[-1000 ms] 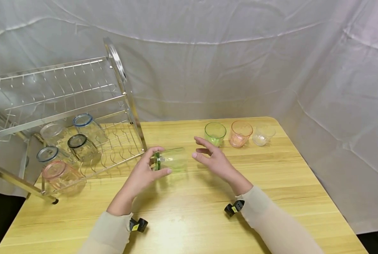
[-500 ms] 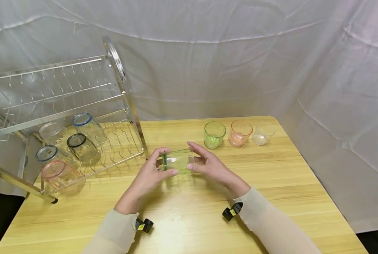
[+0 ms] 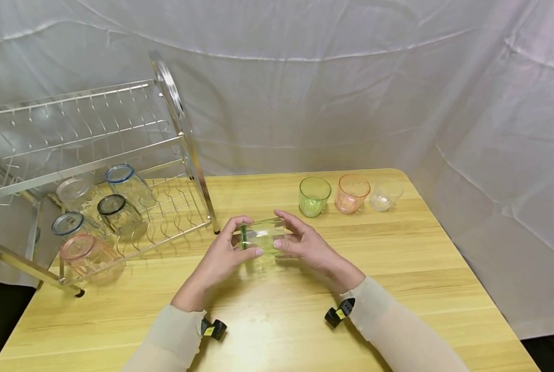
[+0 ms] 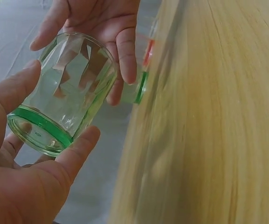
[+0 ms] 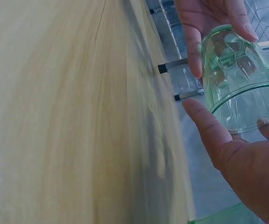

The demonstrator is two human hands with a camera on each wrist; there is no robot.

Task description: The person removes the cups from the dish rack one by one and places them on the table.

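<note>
Pale cloth (image 3: 305,103) (creased in long lines) hangs behind a wooden table (image 3: 398,268) and a metal rack (image 3: 81,168).

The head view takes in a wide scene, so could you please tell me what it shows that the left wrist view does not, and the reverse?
Only the head view: the metal rack and the five upturned glasses on its lower tier.

Only the left wrist view: the underside of the base of the held green glass, and the palm side of the right hand.

Both: that held glass between the left hand and the right, the wooden table, and the standing green glass, only partly visible from the wrist.
</note>
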